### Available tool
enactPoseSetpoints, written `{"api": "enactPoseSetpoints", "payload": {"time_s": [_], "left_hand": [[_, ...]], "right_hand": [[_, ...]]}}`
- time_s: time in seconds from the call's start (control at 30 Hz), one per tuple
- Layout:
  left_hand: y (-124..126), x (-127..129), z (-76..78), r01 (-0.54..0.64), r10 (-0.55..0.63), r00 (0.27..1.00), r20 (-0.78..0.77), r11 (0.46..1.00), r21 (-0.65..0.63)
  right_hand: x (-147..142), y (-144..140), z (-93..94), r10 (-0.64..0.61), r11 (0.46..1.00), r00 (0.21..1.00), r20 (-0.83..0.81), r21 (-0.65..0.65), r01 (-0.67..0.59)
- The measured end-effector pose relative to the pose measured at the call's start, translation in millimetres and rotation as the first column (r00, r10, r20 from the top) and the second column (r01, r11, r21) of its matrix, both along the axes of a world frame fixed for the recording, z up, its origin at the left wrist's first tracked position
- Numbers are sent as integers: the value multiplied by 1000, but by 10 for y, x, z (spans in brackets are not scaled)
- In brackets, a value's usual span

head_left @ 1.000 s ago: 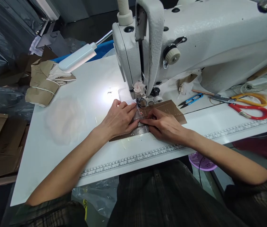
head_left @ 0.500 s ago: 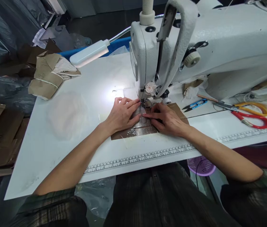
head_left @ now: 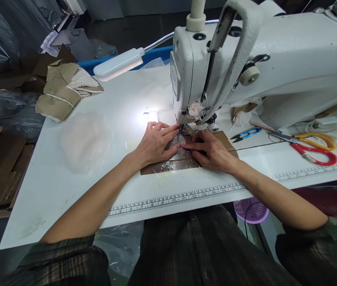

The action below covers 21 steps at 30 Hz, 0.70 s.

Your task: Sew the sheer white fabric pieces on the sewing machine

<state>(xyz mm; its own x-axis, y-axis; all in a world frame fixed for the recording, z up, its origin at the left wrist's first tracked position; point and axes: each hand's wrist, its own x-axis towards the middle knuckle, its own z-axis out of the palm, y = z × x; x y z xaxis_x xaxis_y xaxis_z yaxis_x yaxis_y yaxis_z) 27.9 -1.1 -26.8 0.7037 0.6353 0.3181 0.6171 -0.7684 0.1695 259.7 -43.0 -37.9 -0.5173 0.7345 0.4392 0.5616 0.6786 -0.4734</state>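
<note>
A small piece of thin, see-through fabric (head_left: 177,150) lies under the needle area of a white sewing machine (head_left: 186,75). My left hand (head_left: 155,143) rests flat on it, fingers stretched toward the presser foot (head_left: 182,129). On the other side, my right hand (head_left: 210,150) is closed, its thumb and forefinger pinching the fabric's edge just in front of the foot. Both hands are over a brown taped sheet (head_left: 156,168) on the machine bed. A pale fabric flower (head_left: 195,109) hangs by the needle bar. The fingertips partly hide the fabric.
Blue thread snips (head_left: 246,134) and scissors with red and orange handles (head_left: 314,149) lie right of my hands. A lamp (head_left: 119,64) lights the white table (head_left: 121,111). A paper-wrapped bundle (head_left: 62,91) sits at far left. A printed ruler (head_left: 174,200) runs along the front edge.
The camera view has shifted slightly, so the machine appears a little further right. Both hands hold nearly the same positions at the presser foot.
</note>
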Motion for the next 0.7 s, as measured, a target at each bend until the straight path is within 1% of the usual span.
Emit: {"api": "enactPoseSetpoints", "payload": {"time_s": [0.5,0.63,0.7], "left_hand": [[-39,15,32,7,-4,999,-46,997,72],[-64,12,74,-21,33,997,-67,985,174],[-60,-8,93,21,-13,999,-35,973,230]], "right_hand": [[0,-17,-14,4,1000,1000,-12,1,-4],[9,-14,-19,-2,1000,1000,-9,-24,2],[12,-12,-19,-4,999,1000,-9,-39,4]]}}
